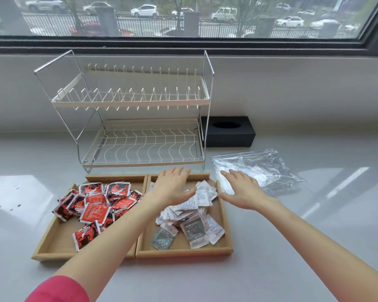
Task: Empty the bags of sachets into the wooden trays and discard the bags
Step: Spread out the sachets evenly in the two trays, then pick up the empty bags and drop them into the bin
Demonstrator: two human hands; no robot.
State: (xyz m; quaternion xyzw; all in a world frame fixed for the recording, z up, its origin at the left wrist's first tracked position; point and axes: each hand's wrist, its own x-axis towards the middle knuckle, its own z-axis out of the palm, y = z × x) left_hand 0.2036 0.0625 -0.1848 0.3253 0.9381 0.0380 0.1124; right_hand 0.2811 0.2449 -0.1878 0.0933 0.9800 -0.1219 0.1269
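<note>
Sachets lie in two wooden trays set side by side on the pale desk (292,247), under and just nearer than the fingers of both hands. Beyond the fingers stands a two-tier wire dish rack (138,118), with a black tissue box (229,131) beside it, further right. The left wooden tray (52,243) holds red and black sachets (94,212), heaped to the left of the left hand. The right wooden tray (227,232) holds white sachets (196,201) and a few grey ones; part of this heap lies directly beneath the left palm. Clear plastic bags (268,168), flat and crumpled, rest on the desk just beyond and to the right of the right hand's fingers.

Left hand (172,188): palm down over the far end of the right tray, fingers straight and lightly spread, gripping nothing; contact with the sachets cannot be determined. Right hand (242,190): palm down beside the right tray's outer wall, fingers extended and spread, their tips at the near edge of the bags; contact there cannot be confirmed. A pink sleeve (59,288) covers the left upper arm.
</note>
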